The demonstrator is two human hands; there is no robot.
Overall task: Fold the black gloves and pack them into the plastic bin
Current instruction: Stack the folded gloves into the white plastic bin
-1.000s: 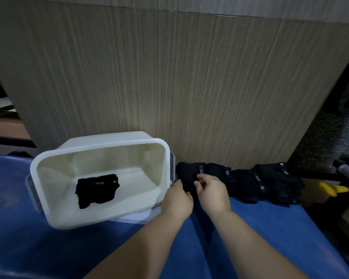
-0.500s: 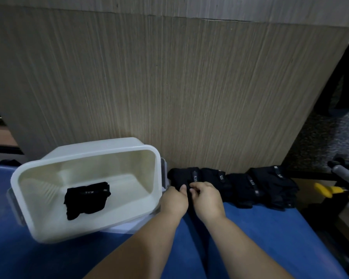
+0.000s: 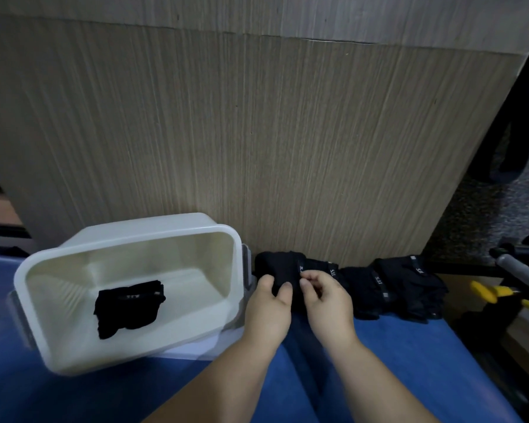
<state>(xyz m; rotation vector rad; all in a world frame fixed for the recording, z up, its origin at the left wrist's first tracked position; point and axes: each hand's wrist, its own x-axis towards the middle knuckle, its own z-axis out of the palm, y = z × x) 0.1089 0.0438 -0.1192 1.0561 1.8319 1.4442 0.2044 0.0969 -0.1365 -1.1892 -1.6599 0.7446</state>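
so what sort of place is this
Probably a workroom or storeroom, not certain: a blue work surface set against a wood-grain panel, a yellow-handled tool off to the right, and black gloves lined up for packing.

A blue padded surface [image 3: 409, 361] bears a white plastic bin [image 3: 129, 349] and, just beside it, black gloves [image 3: 364, 288] in a row.

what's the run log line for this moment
left hand: grips nearest glove | right hand: pinches same glove | plastic bin: one folded glove inside | other gloves: lying at right
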